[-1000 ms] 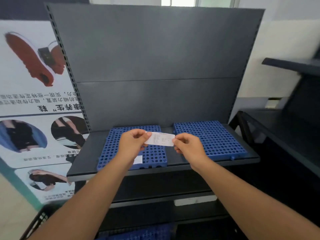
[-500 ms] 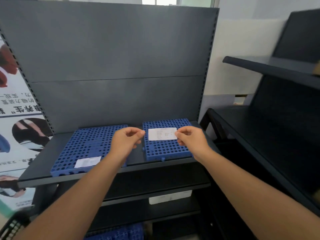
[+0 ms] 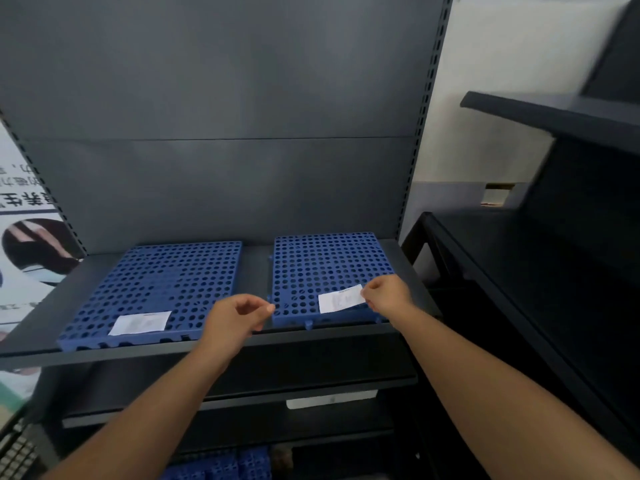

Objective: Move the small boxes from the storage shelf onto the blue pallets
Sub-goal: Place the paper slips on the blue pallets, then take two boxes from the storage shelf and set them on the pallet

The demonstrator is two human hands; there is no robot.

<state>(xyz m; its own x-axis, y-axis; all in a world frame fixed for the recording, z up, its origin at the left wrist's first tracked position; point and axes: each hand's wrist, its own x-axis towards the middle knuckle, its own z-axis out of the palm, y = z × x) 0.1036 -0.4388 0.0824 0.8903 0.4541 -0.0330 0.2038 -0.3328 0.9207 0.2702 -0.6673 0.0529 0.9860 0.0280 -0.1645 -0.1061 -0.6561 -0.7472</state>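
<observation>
Two blue perforated pallets lie side by side on a dark shelf (image 3: pixel 249 337): the left pallet (image 3: pixel 166 285) and the right pallet (image 3: pixel 325 268). A white paper label (image 3: pixel 140 322) lies flat on the left pallet's front. My right hand (image 3: pixel 388 295) pinches the right end of a second white label (image 3: pixel 341 298) low over the right pallet's front edge. My left hand (image 3: pixel 239 318) hovers in front of the gap between the pallets, fingers loosely curled, holding nothing. No small boxes are visible.
A dark back panel (image 3: pixel 221 116) rises behind the pallets. A second dark shelving unit (image 3: pixel 554 258) stands at the right. Lower shelves hold a white strip (image 3: pixel 330 400) and more blue pallets (image 3: pixel 218 465). A printed poster (image 3: pixel 24 220) hangs at the left.
The view swung right. My left hand let go of the label's left end and drew back. My right hand carried the label down onto the right pallet's front.
</observation>
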